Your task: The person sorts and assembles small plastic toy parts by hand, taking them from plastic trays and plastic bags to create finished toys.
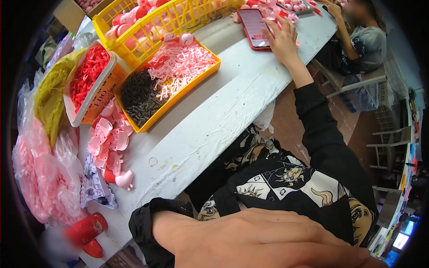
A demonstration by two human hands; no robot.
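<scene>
Across the table, my right hand (282,40) reaches to a smartphone (255,30) in a red case. Its fingers are apart, with the fingertips at the right edge of the lit screen; the phone lies on the table. Very near the camera, my left hand (250,239) shows its back, with the fingers stretched out to the right and nothing visible in it. A yellow tray (176,94) on the table holds dark screws (140,98) and small pale pink plastic parts (181,64). Pink and red round pieces (178,39) rest on its far edge.
A yellow basket (140,52) of pink parts stands behind the tray. On the left are a tub (111,87) of red parts, loose pink shells (105,143), bagged pink parts (49,174) and a red object (91,228). Another person (364,40) sits at the far right.
</scene>
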